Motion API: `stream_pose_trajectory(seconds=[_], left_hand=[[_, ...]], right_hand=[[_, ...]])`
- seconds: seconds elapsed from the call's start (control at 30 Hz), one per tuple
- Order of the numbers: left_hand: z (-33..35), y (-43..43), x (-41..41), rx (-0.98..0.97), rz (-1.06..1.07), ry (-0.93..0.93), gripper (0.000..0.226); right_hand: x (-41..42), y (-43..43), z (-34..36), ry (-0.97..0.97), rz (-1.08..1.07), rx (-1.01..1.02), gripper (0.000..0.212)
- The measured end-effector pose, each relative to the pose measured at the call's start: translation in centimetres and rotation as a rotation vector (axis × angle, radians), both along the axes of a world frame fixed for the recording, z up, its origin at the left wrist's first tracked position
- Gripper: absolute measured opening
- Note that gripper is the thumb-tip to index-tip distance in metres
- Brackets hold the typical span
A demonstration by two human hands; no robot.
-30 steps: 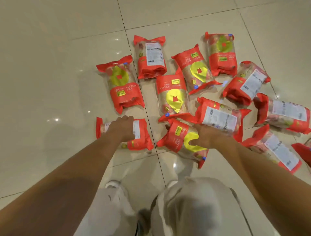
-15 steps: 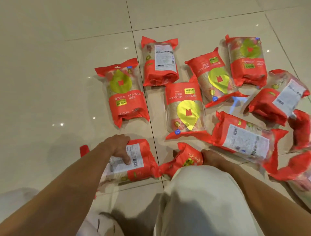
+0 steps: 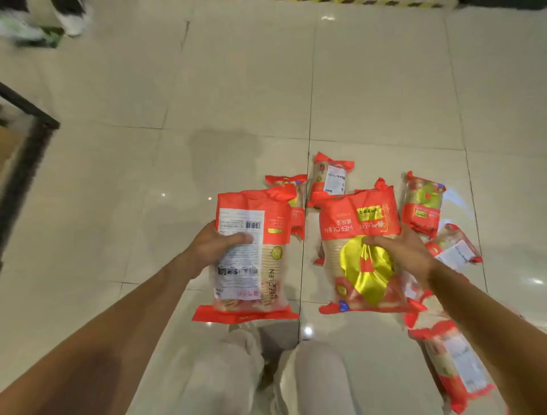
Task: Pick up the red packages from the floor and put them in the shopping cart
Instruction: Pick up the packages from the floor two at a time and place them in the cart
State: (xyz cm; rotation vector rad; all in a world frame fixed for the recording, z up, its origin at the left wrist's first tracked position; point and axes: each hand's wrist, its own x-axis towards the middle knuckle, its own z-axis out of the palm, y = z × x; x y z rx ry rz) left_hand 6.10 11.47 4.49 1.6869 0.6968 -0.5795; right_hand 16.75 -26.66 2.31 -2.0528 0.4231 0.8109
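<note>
My left hand (image 3: 213, 248) grips a red package with a white label (image 3: 251, 260), held up off the floor. My right hand (image 3: 405, 251) grips a second red package with a yellow emblem (image 3: 359, 234), also lifted. Behind and to the right of them, several more red packages lie on the tiled floor, among them one with a white label (image 3: 330, 179), one with a green emblem (image 3: 423, 203) and one near my right leg (image 3: 453, 367). No shopping cart is clearly visible.
A dark metal frame (image 3: 26, 139) stands at the left edge. Someone's white shoes (image 3: 69, 17) are at the top left. A yellow-black striped strip (image 3: 364, 2) runs along the top. My light trousers (image 3: 251, 376) fill the bottom centre.
Both hands have lifted their packages off the floor and turned them upright. The view has risen and pulled back, so the remaining packages now look smaller and farther away.
</note>
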Motion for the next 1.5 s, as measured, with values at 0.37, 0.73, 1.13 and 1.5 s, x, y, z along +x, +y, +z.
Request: stream_pose_trajectory(seconds=[0.37,0.73,1.13,1.5], left_hand=[[33.7,7.4,-16.1,0.151,0.432,-0.168,0.017],[48.8,12.4,-44.1,0.441,1.016,-0.319,0.027],[50.6,13.7,-81.9,0.533,1.408,-0.241,0.033],[50.4,16.1,-105.5,0.579,1.639,-0.183,0.016]], right_hand=[[-2.6,16.1,33.2,-0.157,0.317,0.316,0.069],[-19.0,39.3,47.3,-0.218,0.903,0.554,0.056],[-55.2,56.2,49.7,-0.089,1.341,0.739,0.04],[-81.0,67.7,47.9,0.049,1.532,0.781,0.037]])
